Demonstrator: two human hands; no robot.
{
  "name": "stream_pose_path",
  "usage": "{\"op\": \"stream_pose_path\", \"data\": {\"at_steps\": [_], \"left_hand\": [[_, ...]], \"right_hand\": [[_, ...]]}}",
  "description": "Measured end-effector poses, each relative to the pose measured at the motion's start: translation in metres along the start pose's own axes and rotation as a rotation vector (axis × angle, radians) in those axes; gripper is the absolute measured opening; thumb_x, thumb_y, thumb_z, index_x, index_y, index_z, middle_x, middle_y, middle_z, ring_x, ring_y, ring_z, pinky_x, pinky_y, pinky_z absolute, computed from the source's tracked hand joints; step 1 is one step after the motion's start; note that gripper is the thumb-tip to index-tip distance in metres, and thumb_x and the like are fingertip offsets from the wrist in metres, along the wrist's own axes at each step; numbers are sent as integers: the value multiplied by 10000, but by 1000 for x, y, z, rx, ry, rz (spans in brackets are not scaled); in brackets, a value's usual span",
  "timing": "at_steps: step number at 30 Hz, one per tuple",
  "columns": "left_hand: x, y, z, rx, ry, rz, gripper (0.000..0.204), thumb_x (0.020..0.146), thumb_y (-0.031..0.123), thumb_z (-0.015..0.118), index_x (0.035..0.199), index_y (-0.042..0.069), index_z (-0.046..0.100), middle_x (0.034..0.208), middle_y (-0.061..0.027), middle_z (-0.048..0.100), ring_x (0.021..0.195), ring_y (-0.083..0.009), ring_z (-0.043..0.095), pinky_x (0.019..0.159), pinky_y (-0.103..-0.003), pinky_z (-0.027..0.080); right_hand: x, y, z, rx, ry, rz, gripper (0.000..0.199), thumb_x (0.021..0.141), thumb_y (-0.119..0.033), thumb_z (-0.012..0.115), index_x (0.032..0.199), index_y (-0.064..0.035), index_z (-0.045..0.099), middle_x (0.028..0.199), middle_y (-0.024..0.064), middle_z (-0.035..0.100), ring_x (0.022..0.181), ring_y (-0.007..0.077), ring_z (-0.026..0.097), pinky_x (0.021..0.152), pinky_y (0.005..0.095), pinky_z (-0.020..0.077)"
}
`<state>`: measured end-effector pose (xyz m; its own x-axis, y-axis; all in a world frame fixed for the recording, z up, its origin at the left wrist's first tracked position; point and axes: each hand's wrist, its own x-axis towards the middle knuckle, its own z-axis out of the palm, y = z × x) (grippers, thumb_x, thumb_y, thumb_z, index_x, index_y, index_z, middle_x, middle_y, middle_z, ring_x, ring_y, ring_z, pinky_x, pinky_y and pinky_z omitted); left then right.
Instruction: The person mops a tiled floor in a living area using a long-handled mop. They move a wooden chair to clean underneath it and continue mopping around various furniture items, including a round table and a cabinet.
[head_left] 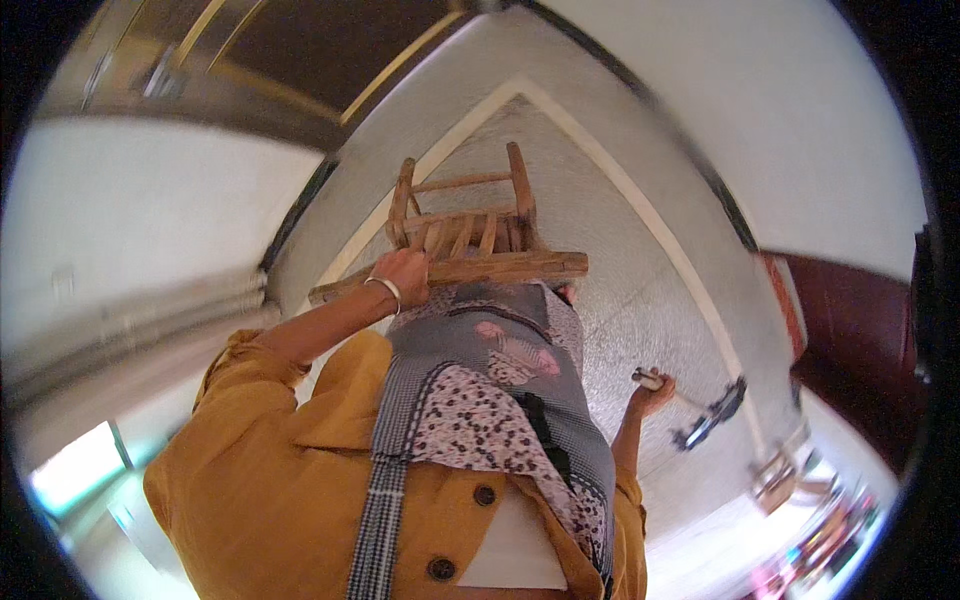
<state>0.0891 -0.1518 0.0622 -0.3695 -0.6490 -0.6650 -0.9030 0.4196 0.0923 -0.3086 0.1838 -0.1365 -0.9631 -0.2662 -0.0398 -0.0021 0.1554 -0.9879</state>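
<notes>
Left hand (405,275), bangle at the wrist, is closed over the front edge of a small wooden chair (470,235), fingers curled around the seat rail; the chair hangs out in front of me, just beyond my knuckles and above the patterned apron (500,400) on my chest. Its wood is pale brown and worn, with a slatted seat, two upright posts and thin cross rungs between them; one long rail runs past my hand on both sides. It is tilted, its legs pointing away from me toward the speckled floor (620,280).

Right hand (652,392), lower and well apart from the chair, is wrapped around the pale handle of a long-handled tool (700,412), whose dark head lies beyond my fingers, close to the floor. Mustard-yellow sleeves (250,470) cover both my arms.
</notes>
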Motion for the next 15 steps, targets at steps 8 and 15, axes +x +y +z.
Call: {"op": "stream_pose_path", "data": {"at_steps": [8,15], "left_hand": [[-170,-119,83,-100,114,-444,408,670,161,590,1066,75,545,987,-228,562,884,-346,576,761,-428,470],[-199,-224,139,-134,-57,-506,376,637,345,666,853,39,625,828,-185,614,765,-332,599,687,-390,483]], "right_hand": [[-65,-16,-22,-1050,-321,-400,130,663,-98,626,718,0,562,730,155,581,704,329,535,643,432,415],[-22,-8,-23,-1078,-494,-425,130,661,-82,600,710,24,542,668,194,544,633,374,505,600,467,379]]}}
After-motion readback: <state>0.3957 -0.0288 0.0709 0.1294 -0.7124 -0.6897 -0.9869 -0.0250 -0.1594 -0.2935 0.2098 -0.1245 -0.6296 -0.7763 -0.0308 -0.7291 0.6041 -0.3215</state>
